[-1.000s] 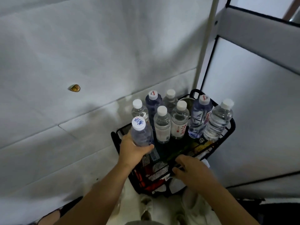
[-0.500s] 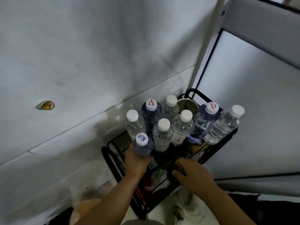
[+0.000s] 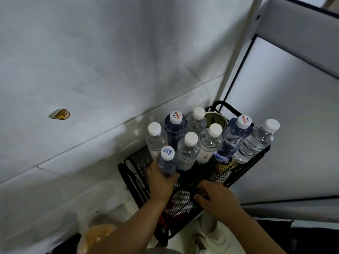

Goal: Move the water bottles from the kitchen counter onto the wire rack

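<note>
The left hand makes a closed grip around the lower body of a blue-tinted bottle with blue writing on its white cap, holding it upright at the near left corner of the black wire rack. To its right the right hand lies curled on the rack's near mesh rim, fingers bent over the edge; whether this grip truly clamps the rim I cannot tell.

Just beyond the left grip stand seven more water bottles, packed close. A clear bottle stands touching the held one on its right; a clear bottle stands just behind the held one, next to the rack's left wall. Farther right are a labelled clear bottle, a blue bottle with a red logo cap leaning right, and a ribbed clear bottle tilted over the right rim. At the back are a dark blue bottle, a clear bottle and a round cup.

Open mesh remains between the two grips, in front of the bottle row. The white wall runs close past the rack's left edge; a white panel bounds its right side.
</note>
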`<state>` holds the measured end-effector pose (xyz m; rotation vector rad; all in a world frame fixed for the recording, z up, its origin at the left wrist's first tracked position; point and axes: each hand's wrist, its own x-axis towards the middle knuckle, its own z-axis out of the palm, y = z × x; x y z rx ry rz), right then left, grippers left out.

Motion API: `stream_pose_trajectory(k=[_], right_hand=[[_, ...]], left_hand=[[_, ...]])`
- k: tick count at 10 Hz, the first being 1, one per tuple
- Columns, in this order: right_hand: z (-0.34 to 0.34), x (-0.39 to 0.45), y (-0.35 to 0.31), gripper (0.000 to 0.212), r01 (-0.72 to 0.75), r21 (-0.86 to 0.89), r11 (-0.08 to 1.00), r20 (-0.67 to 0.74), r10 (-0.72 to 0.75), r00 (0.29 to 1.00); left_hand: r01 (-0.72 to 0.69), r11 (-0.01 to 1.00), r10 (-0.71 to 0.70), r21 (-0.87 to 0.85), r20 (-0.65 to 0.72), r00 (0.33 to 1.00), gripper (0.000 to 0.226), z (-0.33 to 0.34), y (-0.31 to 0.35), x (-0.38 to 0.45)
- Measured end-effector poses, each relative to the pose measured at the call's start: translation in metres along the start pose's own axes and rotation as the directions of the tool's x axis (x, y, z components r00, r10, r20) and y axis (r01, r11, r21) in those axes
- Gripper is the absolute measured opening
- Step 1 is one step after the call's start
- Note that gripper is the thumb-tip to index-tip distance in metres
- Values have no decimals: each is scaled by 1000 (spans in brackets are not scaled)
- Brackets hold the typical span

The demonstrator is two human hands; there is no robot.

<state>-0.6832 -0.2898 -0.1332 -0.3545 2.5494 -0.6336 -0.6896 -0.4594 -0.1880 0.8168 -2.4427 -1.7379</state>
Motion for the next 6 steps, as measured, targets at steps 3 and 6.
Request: stream_pose_trajectory(k=[3, 6], right_hand=[[-6, -12, 8, 33, -3, 4, 1000, -40, 3, 999], [-15, -15, 13, 30, 8, -18, 1000, 24, -7, 1000]], left_hand=[[13, 999, -13, -30, -6, 1000, 67, 8, -2, 3], [53, 998, -59, 36, 176, 983, 32, -35, 42, -50]])
